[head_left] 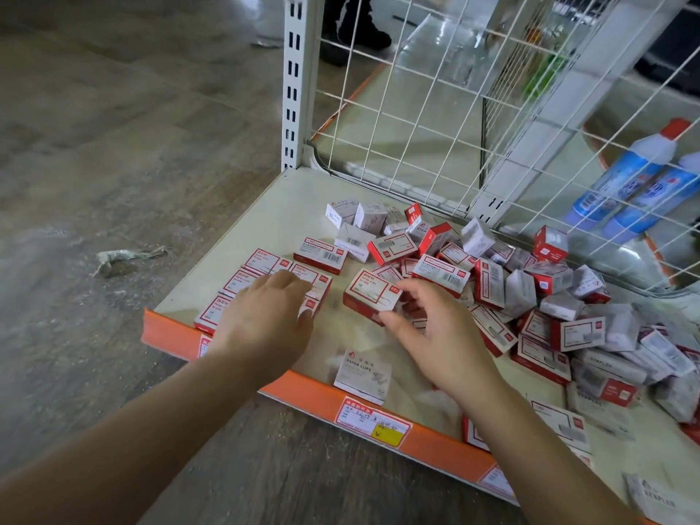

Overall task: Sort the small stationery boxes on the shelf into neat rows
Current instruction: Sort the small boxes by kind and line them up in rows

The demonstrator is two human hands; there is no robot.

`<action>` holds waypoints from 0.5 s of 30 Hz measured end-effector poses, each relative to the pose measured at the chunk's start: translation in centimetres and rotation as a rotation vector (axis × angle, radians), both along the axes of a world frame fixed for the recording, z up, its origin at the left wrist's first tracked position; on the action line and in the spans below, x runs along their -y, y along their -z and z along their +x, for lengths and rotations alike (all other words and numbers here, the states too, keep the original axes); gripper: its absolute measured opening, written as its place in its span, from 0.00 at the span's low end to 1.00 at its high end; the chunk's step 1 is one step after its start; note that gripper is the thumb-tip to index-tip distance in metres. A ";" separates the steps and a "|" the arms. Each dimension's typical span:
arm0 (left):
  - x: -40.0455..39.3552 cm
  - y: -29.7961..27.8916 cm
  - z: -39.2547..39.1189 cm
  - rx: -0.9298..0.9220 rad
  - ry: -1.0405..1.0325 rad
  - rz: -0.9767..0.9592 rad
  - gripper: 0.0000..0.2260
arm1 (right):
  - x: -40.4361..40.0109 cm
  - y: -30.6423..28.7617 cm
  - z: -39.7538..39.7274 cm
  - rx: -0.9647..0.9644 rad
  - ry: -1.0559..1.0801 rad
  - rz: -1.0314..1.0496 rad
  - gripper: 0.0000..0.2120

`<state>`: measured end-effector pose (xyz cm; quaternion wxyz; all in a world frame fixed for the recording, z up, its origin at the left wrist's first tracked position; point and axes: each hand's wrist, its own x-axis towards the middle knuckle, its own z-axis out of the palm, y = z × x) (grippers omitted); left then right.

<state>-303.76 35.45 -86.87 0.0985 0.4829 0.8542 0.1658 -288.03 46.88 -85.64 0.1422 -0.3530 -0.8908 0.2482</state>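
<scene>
Many small red and white boxes [530, 297] lie in a messy heap on the right side of the shelf [265, 221]. Some show their tops, some lie on a side, and they point every which way.

The right hand [435, 327] has its thumb and fingers curled on one red and white box [373, 293]. Its grip is clamped on the short near end, with the thumb at the near corner. That box sits tilted, a bit off the shelf, between the heap and the tidy part. Its long side runs from the near right to the far left, and its label faces up.

The left hand [265, 316] lies flat with straight fingers on the row of sorted boxes [242, 282] near the left front corner of the shelf. It presses them and holds nothing. Those boxes lie flat, side by side and touching, labels up, all turned the same way, close behind the orange shelf edge [303, 395].

I think these boxes are light and stiff, made of thin card, so they could dent if squeezed hard. They look smooth and would slide easily on the shelf. Taking one by its two short ends, or by its long sides, looks best. A white paper clips box [363, 377] lies alone by the front edge.
</scene>
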 end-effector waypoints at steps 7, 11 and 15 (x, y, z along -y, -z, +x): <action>-0.4 0.9 -3.2 -0.121 0.019 -0.132 0.21 | -1.8 0.4 -4.0 0.003 0.037 -0.023 0.18; -0.9 1.4 -4.5 -0.102 0.029 -0.095 0.20 | -2.5 0.8 -5.8 -0.010 0.055 -0.071 0.20; -1.0 1.5 -4.9 -0.069 0.013 -0.044 0.18 | -2.6 1.3 -7.5 0.023 0.059 -0.129 0.18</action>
